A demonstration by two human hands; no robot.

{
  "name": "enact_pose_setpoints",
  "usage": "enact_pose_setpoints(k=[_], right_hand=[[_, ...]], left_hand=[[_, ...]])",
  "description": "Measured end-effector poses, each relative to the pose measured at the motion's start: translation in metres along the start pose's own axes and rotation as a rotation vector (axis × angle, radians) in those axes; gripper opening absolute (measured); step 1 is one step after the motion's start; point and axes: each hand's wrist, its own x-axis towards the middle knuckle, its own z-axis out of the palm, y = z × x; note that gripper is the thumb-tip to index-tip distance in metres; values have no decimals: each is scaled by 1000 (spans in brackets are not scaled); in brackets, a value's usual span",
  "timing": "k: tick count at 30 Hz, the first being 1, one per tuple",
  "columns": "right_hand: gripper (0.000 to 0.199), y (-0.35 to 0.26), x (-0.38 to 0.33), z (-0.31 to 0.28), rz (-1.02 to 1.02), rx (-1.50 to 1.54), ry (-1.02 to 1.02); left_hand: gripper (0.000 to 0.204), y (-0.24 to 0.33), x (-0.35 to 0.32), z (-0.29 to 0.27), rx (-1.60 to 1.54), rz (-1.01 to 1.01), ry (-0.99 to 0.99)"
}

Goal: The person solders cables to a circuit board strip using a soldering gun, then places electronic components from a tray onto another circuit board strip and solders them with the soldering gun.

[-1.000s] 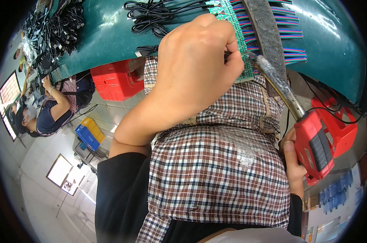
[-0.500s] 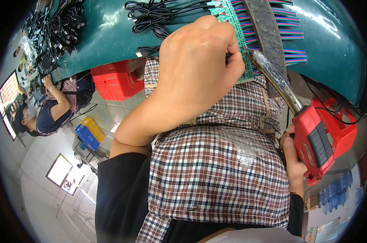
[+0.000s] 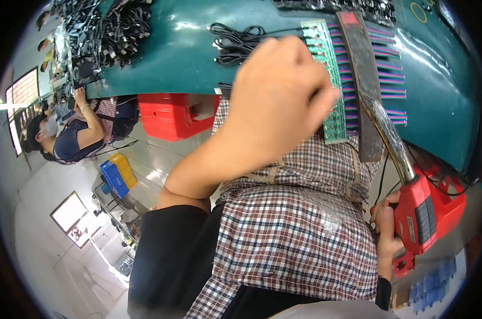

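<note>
My left hand (image 3: 283, 98) is over the left edge of a long green circuit board (image 3: 334, 114), thumb and fingers pinched together. Motion blurs the fingertips, and whatever they hold is hidden. My right hand (image 3: 387, 223) grips a red soldering gun (image 3: 422, 215) with a dark grey side panel. Its metal barrel slants up and left, and the tip ends over a dark flat bar (image 3: 364, 74), right of the board. Red, blue and black wires (image 3: 391, 78) run under the bar. Coiled black cables (image 3: 235, 42) lie left of the board, some with ends at it.
The green table (image 3: 182, 58) curves around ahead of me. Piles of black cables (image 3: 121, 32) lie at its far left, and a dark bundle (image 3: 336, 6) at the back. A red plastic stool (image 3: 166, 117) stands below the edge. Another person (image 3: 81, 127) works at the left.
The soldering gun's tip has drawn away from the board to the right, over the bar. My left hand has shifted nearer along the board. The whole view has tilted farther up the table.
</note>
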Motion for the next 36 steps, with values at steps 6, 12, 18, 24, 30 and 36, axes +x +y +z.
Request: enact_pose_setpoints(k=[6, 12, 18, 24, 30, 36], right_hand=[[19, 5, 1, -1, -28, 23, -54], [18, 6, 2, 4, -28, -22, 23], [17, 0, 7, 7, -1, 65, 27], [18, -3, 15, 8, -2, 24, -24], [18, -5, 9, 12, -8, 35, 15], [17, -7, 8, 7, 14, 32, -16]], left_hand=[[9, -128, 41, -17, -138, 265, 601], [39, -134, 77, -14, 227, -663, 249], [25, -177, 55, -39, 159, -592, 110], [24, -180, 46, -59, 424, -652, -69], [28, -185, 42, -41, 26, -387, 109], [25, -181, 32, -31, 128, -277, 161]])
